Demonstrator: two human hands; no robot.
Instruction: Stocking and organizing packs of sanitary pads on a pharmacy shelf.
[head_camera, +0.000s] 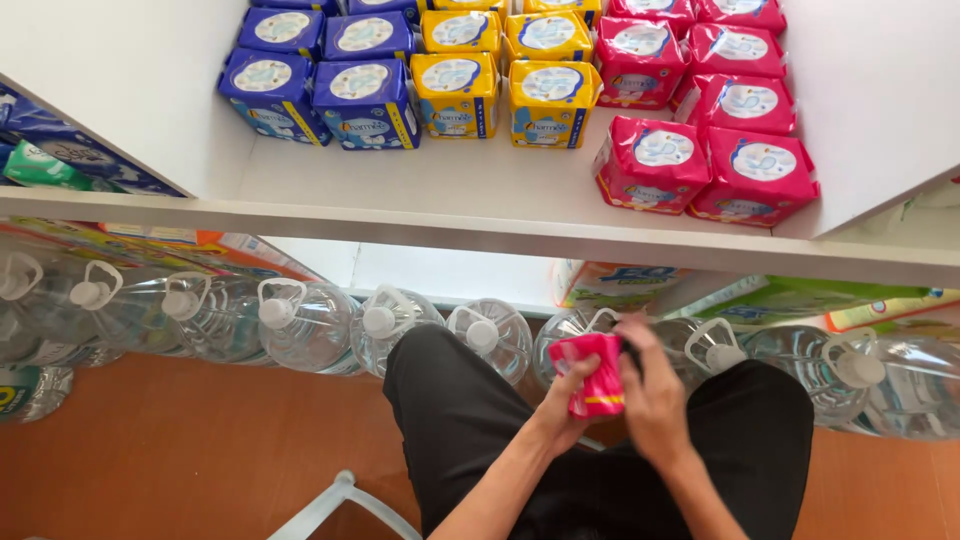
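Seated person before a white shelf (480, 215), viewed from above. The left hand (570, 395) grips a small pink soft plastic packet (598, 378) from below; the right hand (650, 385) closes over its right edge, so the packet sits between both hands above the lap in black trousers (470, 420). The step appears to be handling a single packet; placing it would call for a reach up to the pink packs (700, 110) on the shelf. Clear water jugs (300, 325) line the floor.
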